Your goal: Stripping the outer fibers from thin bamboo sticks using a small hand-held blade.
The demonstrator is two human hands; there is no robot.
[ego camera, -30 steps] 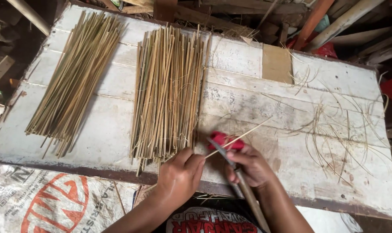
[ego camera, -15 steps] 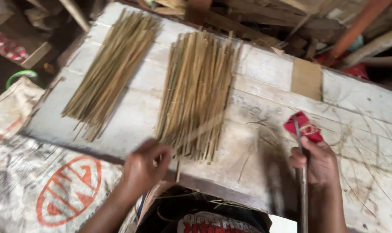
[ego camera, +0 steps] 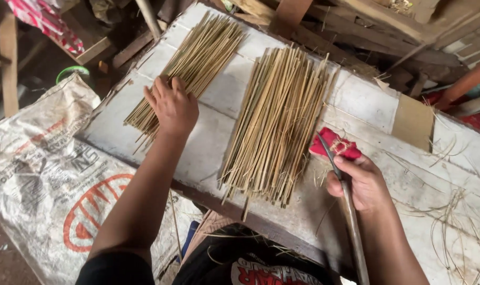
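Observation:
My left hand (ego camera: 172,107) rests flat, fingers spread, on the near end of the left pile of thin bamboo sticks (ego camera: 197,58) on a white wooden board (ego camera: 219,142). A second, wider pile of bamboo sticks (ego camera: 279,121) lies in the middle of the board. My right hand (ego camera: 360,182) grips a long knife (ego camera: 350,221) by its wooden handle, blade tip pointing up over a red cloth (ego camera: 335,145) next to the middle pile.
A printed white sack (ego camera: 44,163) lies on the floor at left. Loose bamboo shavings (ego camera: 456,216) litter the board's right side. A brown patch (ego camera: 413,122) sits on the board. Timber offcuts (ego camera: 356,21) crowd the far edge.
My left hand moved from the middle pile's near end across to the left pile and laid itself on it. The single stick it held is gone from view. The knife hand stayed by the red cloth.

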